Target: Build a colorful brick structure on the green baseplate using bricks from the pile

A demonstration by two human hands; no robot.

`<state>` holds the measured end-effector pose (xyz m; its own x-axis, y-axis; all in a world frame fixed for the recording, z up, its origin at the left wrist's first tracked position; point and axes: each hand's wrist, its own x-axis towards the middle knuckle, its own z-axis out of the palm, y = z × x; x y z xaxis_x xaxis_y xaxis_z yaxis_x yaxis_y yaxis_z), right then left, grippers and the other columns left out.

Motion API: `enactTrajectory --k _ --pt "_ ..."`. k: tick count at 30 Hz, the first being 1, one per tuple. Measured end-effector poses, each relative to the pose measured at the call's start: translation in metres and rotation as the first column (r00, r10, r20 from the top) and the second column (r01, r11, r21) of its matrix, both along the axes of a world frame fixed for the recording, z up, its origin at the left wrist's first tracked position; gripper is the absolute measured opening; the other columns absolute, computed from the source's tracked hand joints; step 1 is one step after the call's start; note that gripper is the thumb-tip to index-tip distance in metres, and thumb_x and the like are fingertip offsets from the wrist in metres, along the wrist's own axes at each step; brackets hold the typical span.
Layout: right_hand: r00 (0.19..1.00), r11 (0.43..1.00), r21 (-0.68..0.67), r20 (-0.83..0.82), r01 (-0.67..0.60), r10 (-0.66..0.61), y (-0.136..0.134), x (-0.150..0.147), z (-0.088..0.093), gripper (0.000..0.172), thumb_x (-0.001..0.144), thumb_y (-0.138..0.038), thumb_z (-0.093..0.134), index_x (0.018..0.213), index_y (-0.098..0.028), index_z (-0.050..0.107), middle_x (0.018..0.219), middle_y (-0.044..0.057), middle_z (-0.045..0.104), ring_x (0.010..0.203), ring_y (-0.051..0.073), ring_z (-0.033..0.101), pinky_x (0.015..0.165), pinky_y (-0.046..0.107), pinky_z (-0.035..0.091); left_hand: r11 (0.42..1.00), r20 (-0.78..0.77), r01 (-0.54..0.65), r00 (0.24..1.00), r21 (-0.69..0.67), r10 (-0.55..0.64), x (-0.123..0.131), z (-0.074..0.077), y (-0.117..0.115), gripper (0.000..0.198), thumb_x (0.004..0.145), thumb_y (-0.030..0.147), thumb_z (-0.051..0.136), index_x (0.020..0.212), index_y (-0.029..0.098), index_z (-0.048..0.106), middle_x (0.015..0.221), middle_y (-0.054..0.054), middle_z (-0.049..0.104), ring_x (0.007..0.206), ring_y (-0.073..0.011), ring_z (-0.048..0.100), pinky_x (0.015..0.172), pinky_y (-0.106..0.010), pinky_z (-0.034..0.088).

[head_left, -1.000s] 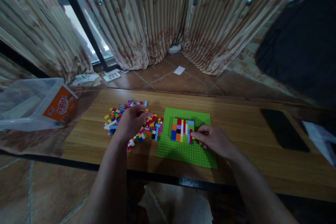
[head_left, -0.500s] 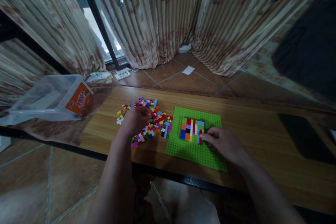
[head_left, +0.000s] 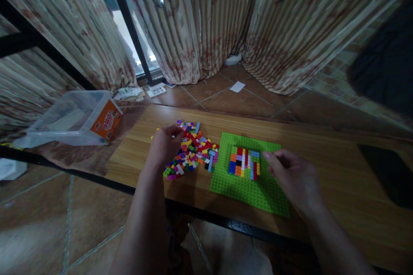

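My left hand (head_left: 164,146) hovers over the far-left part of a heap of loose toy bricks (head_left: 193,150). Its thumb and fingers are pinched together; what they hold, if anything, is too small to make out. On the green baseplate (head_left: 222,184) sits a small block of tightly set bricks (head_left: 244,163) in red, orange, blue, white, yellow and other colours. To the right of that block, apart from it, my right hand (head_left: 292,176) is over the baseplate's right edge with curled fingers and its thumb against them. No brick shows in it.
A clear plastic box (head_left: 72,120) with an orange label stands at the left end of the wooden table (head_left: 190,189). A dark flat pad (head_left: 387,174) lies at the right. Beyond the table are a tiled floor, papers and striped curtains (head_left: 193,30).
My right hand has come off the brick block and moved to its right. My left hand has shifted slightly toward the far side of the heap. The view has turned a little left.
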<state>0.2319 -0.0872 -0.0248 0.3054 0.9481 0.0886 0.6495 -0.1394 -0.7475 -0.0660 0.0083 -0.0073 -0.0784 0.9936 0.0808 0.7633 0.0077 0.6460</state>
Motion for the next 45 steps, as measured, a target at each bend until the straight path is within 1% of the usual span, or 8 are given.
enactTrajectory --k 2,4,8,13,26,35,41,45 --pt "0.998 0.995 0.097 -0.041 -0.034 0.038 -0.003 -0.018 0.001 0.034 0.088 -0.051 0.058 0.069 -0.022 0.062 0.059 -0.002 0.061 0.055 0.014 0.056 0.054 0.026 0.04 1.0 0.023 -0.019 1.0 0.018 0.018 0.001 0.0 0.0 0.029 0.078 0.03 0.056 0.093 0.016 0.077 0.083 -0.007 0.075 0.075 -0.0205 0.067 0.064 -0.026 0.044" --pt "0.982 0.975 0.127 -0.025 -0.181 0.186 -0.006 -0.039 0.0 0.027 0.091 -0.043 0.056 0.077 -0.022 0.064 0.068 -0.002 0.066 0.061 0.014 0.06 0.058 0.025 0.042 0.999 0.034 -0.025 0.999 0.023 0.024 0.002 0.001 0.0 0.03 0.079 0.031 0.056 0.094 0.015 0.077 0.084 -0.008 0.075 0.075 -0.0203 0.067 0.065 -0.026 0.044" --pt "0.892 0.873 0.183 0.085 -0.453 0.445 -0.007 -0.08 -0.008 0.018 0.095 -0.025 0.051 0.086 -0.022 0.066 0.081 0.001 0.068 0.075 0.015 0.064 0.069 0.026 0.046 0.999 0.046 -0.036 0.998 0.019 0.036 0.004 0.003 -0.001 0.031 0.079 0.034 0.056 0.092 0.014 0.077 0.078 -0.007 0.074 0.07 -0.0185 0.064 0.062 -0.025 0.043" --pt "0.845 0.816 0.223 0.174 -0.533 0.505 0.001 -0.111 -0.019 0.02 0.094 -0.017 0.049 0.097 -0.021 0.068 0.098 0.006 0.067 0.09 0.019 0.063 0.079 0.03 0.05 0.998 0.09 -0.045 0.995 0.05 0.04 0.002 0.002 -0.001 0.031 0.079 0.035 0.056 0.089 0.014 0.076 0.075 -0.005 0.072 0.066 -0.0162 0.06 0.06 -0.024 0.041" --pt "0.847 0.841 0.194 0.299 -0.506 0.44 0.016 -0.137 -0.042 0.019 0.09 -0.018 0.056 0.103 -0.025 0.068 0.117 0.008 0.059 0.099 0.022 0.062 0.084 0.034 0.054 0.998 0.198 -0.033 0.98 0.056 0.022 -0.008 0.003 -0.003 0.028 0.078 0.032 0.056 0.085 0.012 0.076 0.068 -0.002 0.068 0.061 -0.0131 0.054 0.058 -0.022 0.038" --pt "0.887 0.83 0.35 0.005 -0.435 0.462 0.005 -0.129 -0.024 0.006 0.087 -0.016 0.058 0.089 -0.021 0.059 0.099 0.006 0.066 0.087 0.017 0.065 0.079 0.03 0.052 0.999 0.284 0.038 0.958 0.03 -0.045 -0.005 -0.001 -0.001 0.027 0.076 0.033 0.058 0.084 0.012 0.073 0.067 -0.001 0.064 0.062 -0.0129 0.052 0.055 -0.021 0.037" --pt "0.894 0.914 0.293 -0.267 -0.281 0.36 0.002 -0.102 -0.008 0.003 0.081 -0.02 0.064 0.081 -0.021 0.061 0.074 -0.001 0.067 0.066 0.013 0.064 0.064 0.026 0.051 0.967 0.231 0.25 0.939 0.047 -0.254 0.006 -0.002 -0.001 0.023 0.079 0.03 0.054 0.075 0.013 0.07 0.062 0.001 0.059 0.06 -0.0119 0.049 0.055 -0.022 0.036" --pt "0.894 0.967 0.216 -0.395 -0.134 0.212 0.003 -0.071 0.001 0.015 0.076 -0.033 0.072 0.08 -0.021 0.064 0.067 -0.002 0.065 0.058 0.012 0.06 0.056 0.024 0.048 0.96 0.152 0.276 0.948 0.044 -0.28 0.013 0.0 -0.002 0.024 0.081 0.03 0.054 0.078 0.014 0.071 0.062 0.001 0.061 0.059 -0.0125 0.051 0.056 -0.023 0.036"
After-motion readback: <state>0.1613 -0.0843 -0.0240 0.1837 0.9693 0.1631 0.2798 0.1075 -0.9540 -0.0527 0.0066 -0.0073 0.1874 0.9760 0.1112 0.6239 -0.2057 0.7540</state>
